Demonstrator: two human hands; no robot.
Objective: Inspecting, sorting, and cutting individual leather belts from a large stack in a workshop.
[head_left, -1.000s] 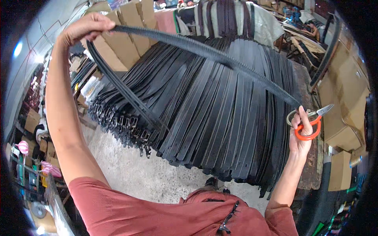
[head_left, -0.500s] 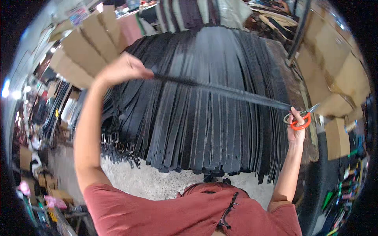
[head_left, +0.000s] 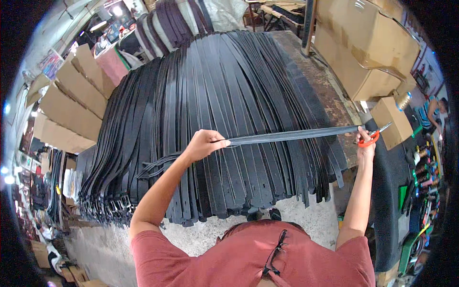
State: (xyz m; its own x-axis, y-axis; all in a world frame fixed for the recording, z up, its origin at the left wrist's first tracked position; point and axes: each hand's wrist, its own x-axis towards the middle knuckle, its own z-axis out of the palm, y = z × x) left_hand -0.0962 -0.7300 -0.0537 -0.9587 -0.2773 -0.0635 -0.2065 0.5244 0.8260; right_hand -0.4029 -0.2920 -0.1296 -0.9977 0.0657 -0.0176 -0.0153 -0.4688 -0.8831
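Note:
My left hand (head_left: 208, 143) is closed on a long bundle of thin black strips (head_left: 294, 135), some ends trailing down past it to the lower left. At the other end, my right hand (head_left: 365, 141) grips the bundle along with orange-handled scissors (head_left: 370, 138), blades pointing up and right. The stretch between my hands is taut, above a broad spread of black belts (head_left: 229, 86) lying side by side on a worn wooden table (head_left: 313, 67). Metal buckles (head_left: 114, 203) show at the spread's lower left.
Cardboard boxes (head_left: 363, 48) and a smaller box (head_left: 389, 122) stand right; upright cardboard (head_left: 71, 95) is at left. Rolled striped textiles (head_left: 169, 24) lie behind. Another person (head_left: 428, 117) is at the far right beside thread spools (head_left: 420, 162). Speckled floor (head_left: 306, 225) shows below.
My left hand has come down from upper left toward the middle, lowering and levelling the strips. My right hand stays on the scissors and strip ends. The view has shifted.

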